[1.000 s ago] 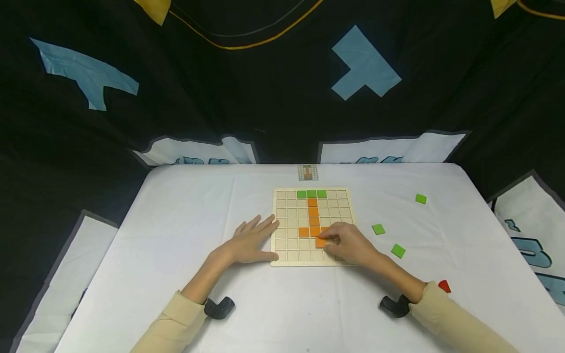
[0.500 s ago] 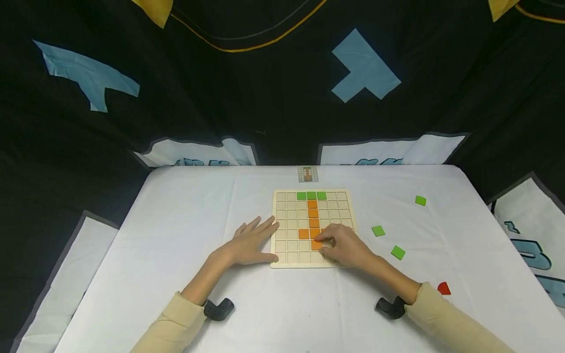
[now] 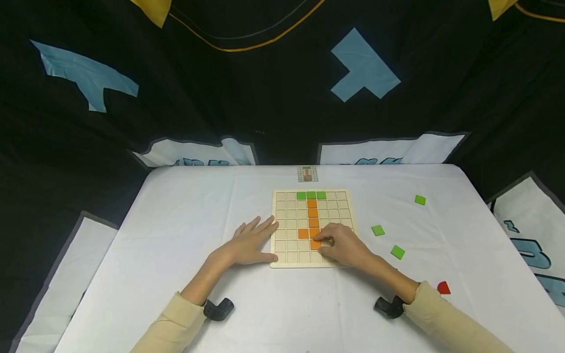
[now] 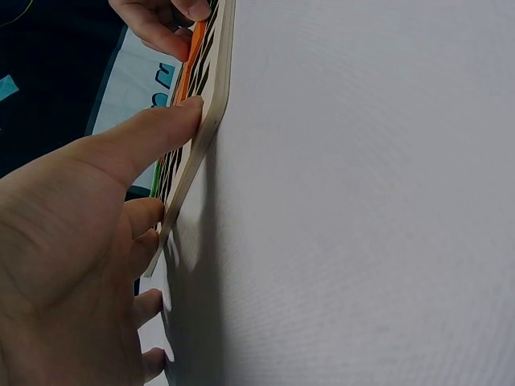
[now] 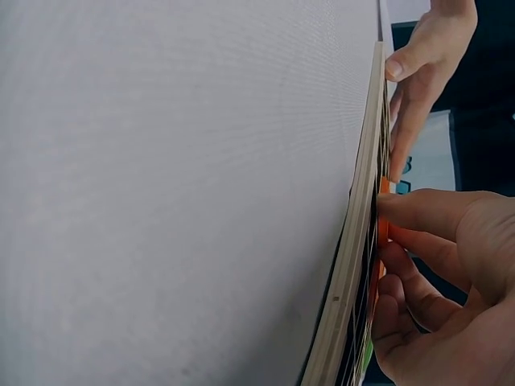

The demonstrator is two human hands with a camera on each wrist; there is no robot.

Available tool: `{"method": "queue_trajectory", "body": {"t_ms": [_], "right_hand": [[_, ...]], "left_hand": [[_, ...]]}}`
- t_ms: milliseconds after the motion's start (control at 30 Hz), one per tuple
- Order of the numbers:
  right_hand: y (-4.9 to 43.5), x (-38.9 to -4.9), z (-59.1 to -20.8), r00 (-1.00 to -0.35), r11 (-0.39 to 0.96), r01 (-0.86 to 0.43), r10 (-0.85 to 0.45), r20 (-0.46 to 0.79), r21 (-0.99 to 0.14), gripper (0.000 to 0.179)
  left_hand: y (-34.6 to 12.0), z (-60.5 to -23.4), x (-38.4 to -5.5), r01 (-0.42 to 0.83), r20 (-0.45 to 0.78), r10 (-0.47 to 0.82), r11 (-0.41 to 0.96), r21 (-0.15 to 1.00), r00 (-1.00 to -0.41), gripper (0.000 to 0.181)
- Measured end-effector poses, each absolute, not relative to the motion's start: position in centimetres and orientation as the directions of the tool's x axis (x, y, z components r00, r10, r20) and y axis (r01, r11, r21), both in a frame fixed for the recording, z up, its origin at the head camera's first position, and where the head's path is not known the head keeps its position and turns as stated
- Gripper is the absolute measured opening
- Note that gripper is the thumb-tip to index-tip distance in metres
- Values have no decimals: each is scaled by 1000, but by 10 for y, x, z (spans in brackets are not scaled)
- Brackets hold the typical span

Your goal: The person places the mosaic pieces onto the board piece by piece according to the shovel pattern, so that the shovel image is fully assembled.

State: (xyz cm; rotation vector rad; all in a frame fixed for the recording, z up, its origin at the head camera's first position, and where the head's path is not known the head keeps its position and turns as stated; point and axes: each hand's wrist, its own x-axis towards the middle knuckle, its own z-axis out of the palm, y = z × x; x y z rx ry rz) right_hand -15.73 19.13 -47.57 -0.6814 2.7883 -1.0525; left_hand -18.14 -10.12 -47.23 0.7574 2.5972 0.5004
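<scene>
On the white table lies a pale wooden grid board point(image 3: 286, 245). Its top row holds green square tiles point(image 3: 311, 195), with a column of orange tiles point(image 3: 313, 213) running down from them. Below that column, an orange square tile point(image 3: 315, 245) is pinched between the thumb and index finger of my right hand point(image 3: 346, 245); in the right wrist view this tile point(image 5: 383, 229) is at the board surface. My left hand point(image 3: 250, 243) is spread, its thumb and fingertips on the board's left edge. Part of the lower right of the board is hidden by my right hand.
Loose green tiles point(image 3: 398, 252) lie right of the board, one of them point(image 3: 420, 200) farther back. A red piece point(image 3: 443, 288) sits near my right sleeve. Behind the board is a small card point(image 3: 307, 174) with a grid pattern. A black curtain point(image 3: 265, 108) stands behind the table.
My right hand has shifted slightly left with the orange tile, which now sits under the orange column. My left hand has stayed in place.
</scene>
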Motion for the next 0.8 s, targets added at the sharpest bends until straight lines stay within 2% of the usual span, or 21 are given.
{"method": "queue_trajectory", "body": {"t_ms": [567,800], "right_hand": [[193,-157,-474,-902,664,-359,-429,59,-656,24],[206,-159,-470,-929,659,-291,-367,42,-694,24]], "left_hand": [[-101,-471,-181,424,-273,564,796,433,-779,90],[-101,-471,-181,429,-272,567,795,430,-778,90]]}}
